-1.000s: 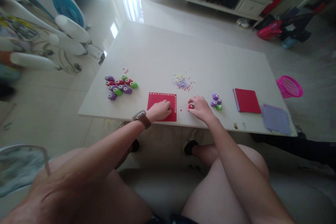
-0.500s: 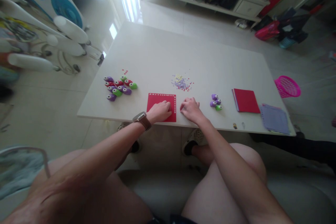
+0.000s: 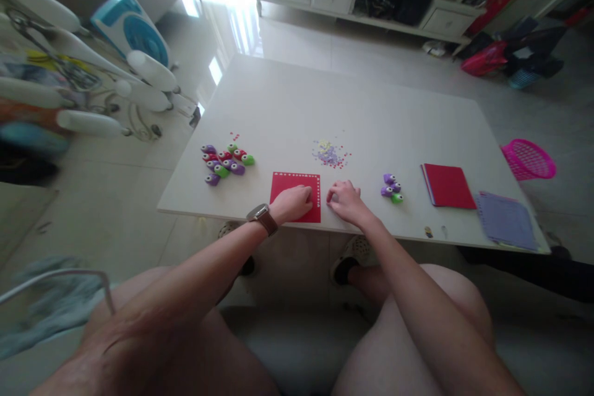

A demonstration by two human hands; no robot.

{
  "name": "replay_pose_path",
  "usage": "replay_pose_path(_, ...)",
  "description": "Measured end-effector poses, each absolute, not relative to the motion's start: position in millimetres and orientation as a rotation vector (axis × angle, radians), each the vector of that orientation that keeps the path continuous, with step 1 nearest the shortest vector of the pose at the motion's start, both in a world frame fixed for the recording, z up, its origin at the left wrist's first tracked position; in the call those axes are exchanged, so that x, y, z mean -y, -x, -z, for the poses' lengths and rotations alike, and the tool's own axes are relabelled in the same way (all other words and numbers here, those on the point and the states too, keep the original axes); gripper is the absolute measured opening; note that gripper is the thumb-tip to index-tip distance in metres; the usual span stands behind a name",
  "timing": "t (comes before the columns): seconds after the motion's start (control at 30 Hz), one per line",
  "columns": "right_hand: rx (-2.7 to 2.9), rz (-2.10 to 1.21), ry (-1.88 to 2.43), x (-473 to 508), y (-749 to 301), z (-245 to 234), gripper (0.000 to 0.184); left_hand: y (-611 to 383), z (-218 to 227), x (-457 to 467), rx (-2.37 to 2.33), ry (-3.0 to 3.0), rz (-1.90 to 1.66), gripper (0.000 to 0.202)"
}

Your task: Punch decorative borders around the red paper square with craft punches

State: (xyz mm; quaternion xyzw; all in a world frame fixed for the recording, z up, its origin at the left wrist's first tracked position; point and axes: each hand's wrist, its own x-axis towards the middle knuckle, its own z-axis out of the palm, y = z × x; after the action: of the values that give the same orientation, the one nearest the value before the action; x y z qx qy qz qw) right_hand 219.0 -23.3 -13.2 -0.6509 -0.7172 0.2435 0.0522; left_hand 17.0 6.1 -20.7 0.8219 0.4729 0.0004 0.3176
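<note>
The head camera looks down over the table (image 3: 371, 117).

No words, numbers or signs can be read here. The watch with a grey face and brown strap (image 3: 258, 213) is too small to read. The flat square of red paper (image 3: 282, 184) has tiny pale shapes along its top and right edges, but they spell nothing I can read. The little dark and yellow thing (image 3: 428, 232) near the table's edge is too small to make out. The white patch (image 3: 524, 52) by the dark bags is blurry, and so is the blue and white plastic machine (image 3: 132, 28) on the floor.
</note>
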Motion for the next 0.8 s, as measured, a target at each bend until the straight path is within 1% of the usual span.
replay_pose_path(0.1, 2.027, -0.807, 1.873, 21, -218, 8, 0.006, -18, 20, -10, -1.206, -1.974, -0.228, 0.013)
replay_pose_path(0.17, 1.913, -0.842, 1.757, 19, -217, 5, 0.004, -22, 18, -13, -1.105, -1.756, -0.383, 0.016)
replay_pose_path(0.23, 1.8, -0.876, 1.683, 17, -215, 5, 0.004, -27, 16, -15, -0.976, -1.53, -0.463, 0.018)
replay_pose_path(0.33, 1.687, -0.907, 1.66, 15, -212, 7, 0.005, -31, 16, -16, -0.877, -1.318, -0.52, 0.016)
replay_pose_path(0.43, 1.658, -0.891, 1.649, 16, -209, 6, 0.003, -30, 18, -15, -0.898, -1.197, -0.575, 0.015)
replay_pose_path(0.6, 1.647, -0.877, 1.625, 17, -205, 1, 0.005, -24, 21, -14, -0.887, -1.024, -0.577, 0.03)
replay_pose_path(0.8, 1.654, -0.846, 1.614, 18, -204, -3, 0.019, -18, 13, -20, -0.859, -0.915, -0.513, 0.043)
